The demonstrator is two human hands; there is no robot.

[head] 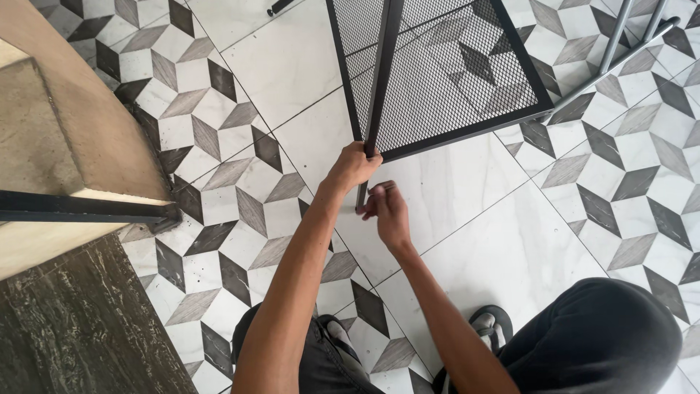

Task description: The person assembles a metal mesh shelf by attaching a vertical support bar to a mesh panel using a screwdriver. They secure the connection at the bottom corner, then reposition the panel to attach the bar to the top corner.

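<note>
My left hand is clamped on the black bar of the mesh panel lying on the tiled floor. My right hand pinches something small at the bar's end; tightening looks next, needing steadiness.

Matt black metal mesh panel in a smooth painted frame; glossy polished tile floor; at nine o'clock, rough bare concrete block
</note>
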